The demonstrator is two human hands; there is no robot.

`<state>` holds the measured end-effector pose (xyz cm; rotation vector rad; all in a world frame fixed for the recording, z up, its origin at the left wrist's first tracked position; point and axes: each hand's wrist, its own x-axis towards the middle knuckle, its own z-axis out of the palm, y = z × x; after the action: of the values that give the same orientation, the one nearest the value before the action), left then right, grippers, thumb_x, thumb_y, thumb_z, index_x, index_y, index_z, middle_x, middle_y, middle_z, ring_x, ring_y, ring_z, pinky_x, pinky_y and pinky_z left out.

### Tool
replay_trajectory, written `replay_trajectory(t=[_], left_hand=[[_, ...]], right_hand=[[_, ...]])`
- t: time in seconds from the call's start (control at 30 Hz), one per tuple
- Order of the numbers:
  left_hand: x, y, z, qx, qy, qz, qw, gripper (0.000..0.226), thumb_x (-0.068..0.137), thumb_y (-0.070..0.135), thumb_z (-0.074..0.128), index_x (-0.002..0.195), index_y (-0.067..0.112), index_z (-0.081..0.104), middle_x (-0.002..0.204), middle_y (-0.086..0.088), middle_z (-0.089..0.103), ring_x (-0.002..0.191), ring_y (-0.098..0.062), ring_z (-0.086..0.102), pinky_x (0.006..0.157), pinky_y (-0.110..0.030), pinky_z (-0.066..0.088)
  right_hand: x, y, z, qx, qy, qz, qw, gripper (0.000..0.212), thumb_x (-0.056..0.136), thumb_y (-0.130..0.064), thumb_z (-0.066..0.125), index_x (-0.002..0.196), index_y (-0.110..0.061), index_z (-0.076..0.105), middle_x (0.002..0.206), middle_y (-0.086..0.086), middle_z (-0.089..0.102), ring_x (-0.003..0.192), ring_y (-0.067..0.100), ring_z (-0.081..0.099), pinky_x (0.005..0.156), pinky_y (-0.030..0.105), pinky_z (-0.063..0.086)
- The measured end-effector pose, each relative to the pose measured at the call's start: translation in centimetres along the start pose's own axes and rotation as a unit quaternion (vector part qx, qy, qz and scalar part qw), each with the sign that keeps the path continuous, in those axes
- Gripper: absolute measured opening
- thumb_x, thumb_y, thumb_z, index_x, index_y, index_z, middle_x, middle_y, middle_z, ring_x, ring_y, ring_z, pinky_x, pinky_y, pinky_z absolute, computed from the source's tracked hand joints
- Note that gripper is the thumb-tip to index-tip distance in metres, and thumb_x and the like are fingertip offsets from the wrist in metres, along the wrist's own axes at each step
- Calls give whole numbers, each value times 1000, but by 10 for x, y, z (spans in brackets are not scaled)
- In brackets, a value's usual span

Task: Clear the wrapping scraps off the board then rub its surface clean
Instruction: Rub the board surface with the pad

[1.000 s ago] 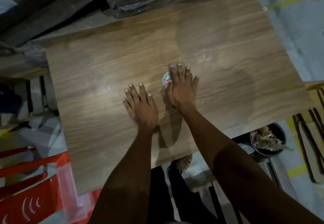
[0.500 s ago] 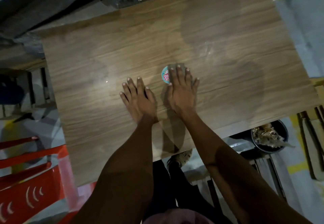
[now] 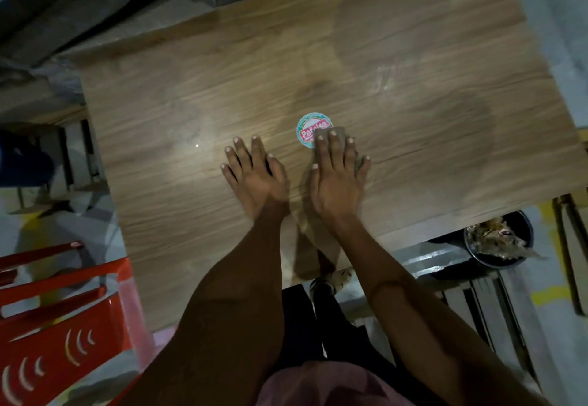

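Right hand [image 3: 337,179] flat, fingers straight, pressing a grey cloth [image 3: 338,133] onto the board [image 3: 413,113] beside a round sticker [image 3: 310,129]; left hand [image 3: 254,176] spread flat, touching bare wood.

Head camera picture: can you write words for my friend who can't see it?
Two hands lie flat on a wooden board: the right hand presses a grey cloth beside a round sticker, the left hand rests bare. A red chair stands lower left.

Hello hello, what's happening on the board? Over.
Left hand flat on brown wooden board. Right hand pressing grey pad. Round sticker beside it.
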<state>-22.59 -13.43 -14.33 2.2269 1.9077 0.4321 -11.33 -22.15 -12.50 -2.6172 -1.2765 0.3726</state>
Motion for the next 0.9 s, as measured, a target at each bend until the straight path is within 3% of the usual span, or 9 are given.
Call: replay_trajectory(t=[0.23,0.5,0.73,0.9], left_hand=[[1,-1,1,11,-20,-5,1000,55,100,36,44,153,24,46,165,-12,33,155,-34,24,125,-54,15],[1,2,-2,15,-30,-19,999,54,101,38,42,154,26,44,167,-9,31,156,-32,22,126,-52,12],[1,1,-1,3,-24,-17,1000,55,100,37,42,153,25,46,166,-10,33,155,-33,24,125,-54,13],[0,5,-1,4,-10,-23,1000,54,100,38,41,151,26,48,164,-10,37,154,-33,28,125,-54,16]], right_hand=[[-39,-5,5,-25,-46,-126,991,63,103,-38,34,164,-28,20,172,0,17,157,31,18,120,68,14],[-42,8,0,-4,-19,9,1000,62,104,-38,31,164,-28,20,172,-1,16,159,30,12,123,64,8],[-80,8,6,-27,-52,-109,992,61,104,-40,31,163,-29,22,172,-1,19,158,30,16,122,65,12],[-86,26,0,-6,-18,9,1000,60,105,-39,34,163,-29,22,172,-2,18,159,29,13,124,62,8]])
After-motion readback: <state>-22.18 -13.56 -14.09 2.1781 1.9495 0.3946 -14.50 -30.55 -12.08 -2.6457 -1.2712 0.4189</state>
